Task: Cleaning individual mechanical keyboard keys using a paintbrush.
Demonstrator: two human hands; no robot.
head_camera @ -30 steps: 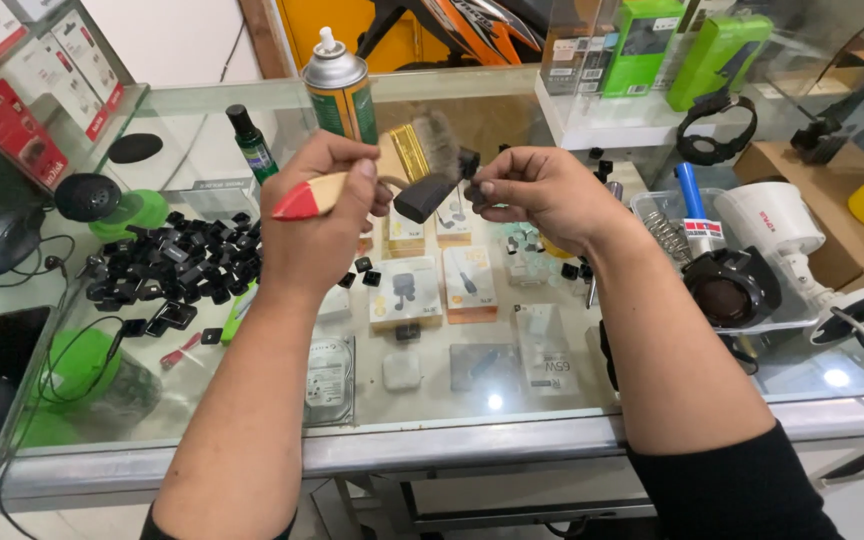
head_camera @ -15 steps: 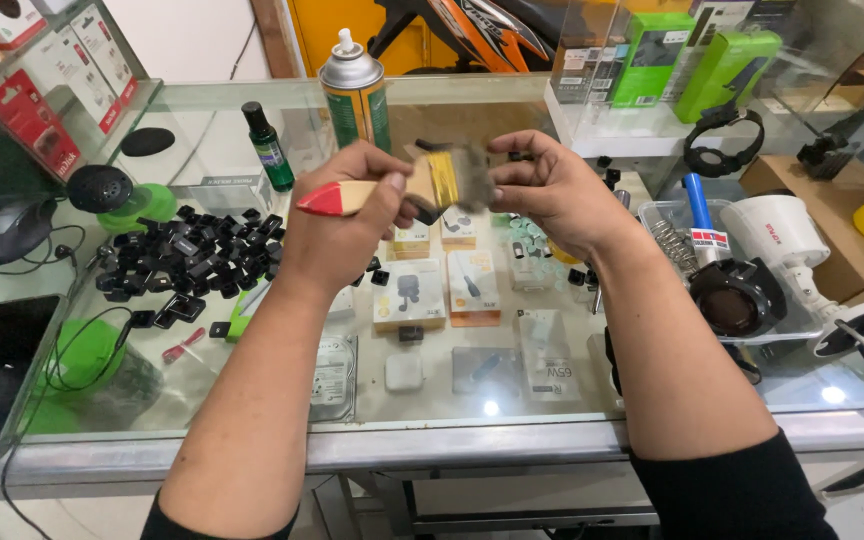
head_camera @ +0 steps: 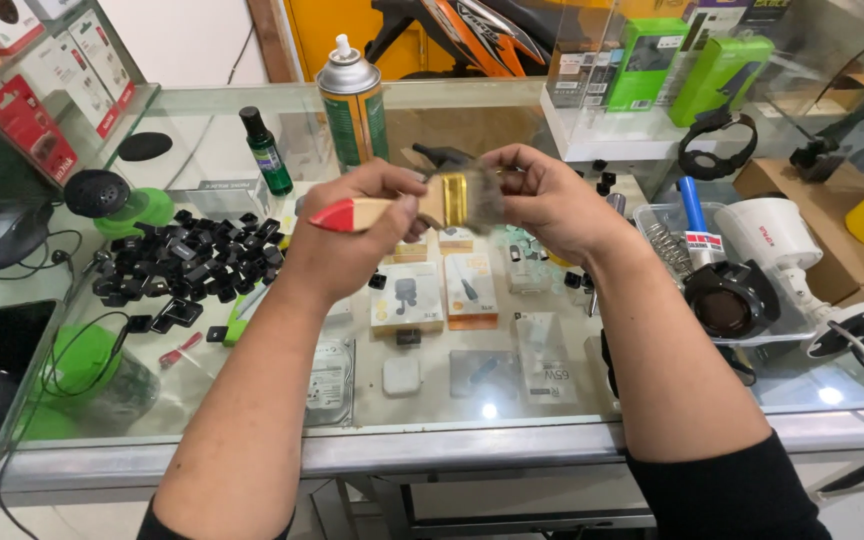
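Paintbrush with a wooden handle, red tip and brass-coloured ferrule (head_camera: 407, 208) lies level between my two hands, held above the middle of the glass counter top (head_camera: 252, 160). My left hand (head_camera: 352, 235) is clenched around the handle, the red end sticking out to the left of my fist. My right hand (head_camera: 542, 200) is closed at the bristle end, fingers pinched over the bristles and a small dark part (head_camera: 447, 157) that shows just above them; I cannot tell exactly what that part is.

Just beyond the brush, on the far side of the counter, stands a tall spray can with a green and yellow label and a white nozzle (head_camera: 352, 105). Left of it stands a small dark green bottle with a black cap (head_camera: 266, 152). Near my left forearm, on the left, lies a heap of small black plastic keycaps (head_camera: 187, 265). Under the glass, below my hands, sit small white and orange product boxes (head_camera: 437, 290). To the right, near my right forearm, rests a white security camera with a round black lens (head_camera: 752, 270), and further off a black wristwatch (head_camera: 717, 145). At the far left edge lies a grey computer mouse (head_camera: 2, 235).
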